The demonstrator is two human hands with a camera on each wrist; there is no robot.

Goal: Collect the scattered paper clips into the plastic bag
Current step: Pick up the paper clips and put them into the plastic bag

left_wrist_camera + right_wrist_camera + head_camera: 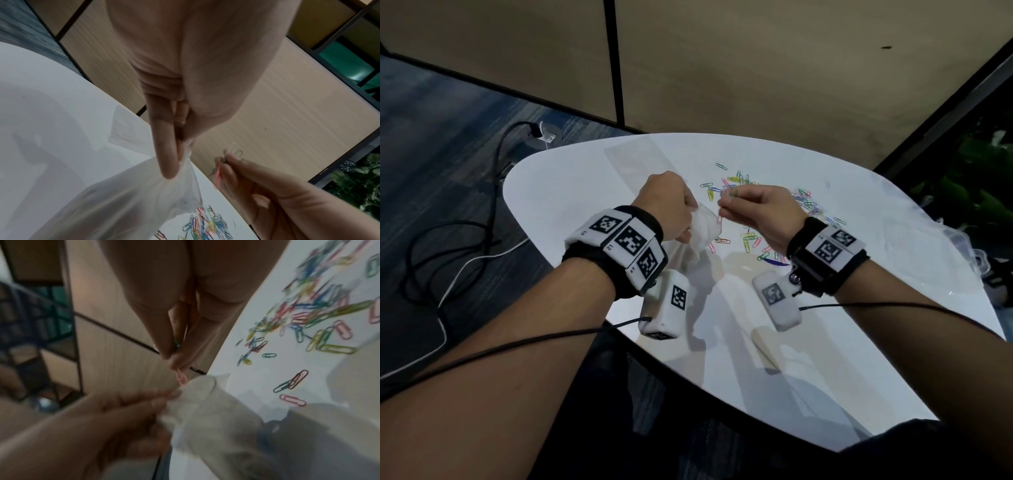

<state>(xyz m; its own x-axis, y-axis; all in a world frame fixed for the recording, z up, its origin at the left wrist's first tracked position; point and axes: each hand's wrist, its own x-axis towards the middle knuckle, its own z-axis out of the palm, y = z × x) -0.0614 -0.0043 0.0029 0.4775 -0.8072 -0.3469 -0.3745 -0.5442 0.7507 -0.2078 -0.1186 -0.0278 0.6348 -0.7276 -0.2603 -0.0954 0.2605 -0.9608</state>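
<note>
Left hand (667, 205): grip closed on the gathered rim of the plastic bag (131, 199), thumb and fingers pinching it so the bag hangs raised above the table (825, 342) — apparently to keep the mouth presented toward the other hand. How wide the mouth stands open cannot be told; the film is bunched.

Right hand (760, 212): grip closed in a fingertip pinch on a few paper clips, one pink clip (180, 378) dangling below the fingertips, just beside the bag's rim. Judged to be the delivery step, clips about to be dropped in.

The scattered paper clips (753, 219) lie in a loose multicoloured spread on the table beyond and beneath the right hand — most remain uncollected, so the task looks early. Bag contents not discernible through the film.
</note>
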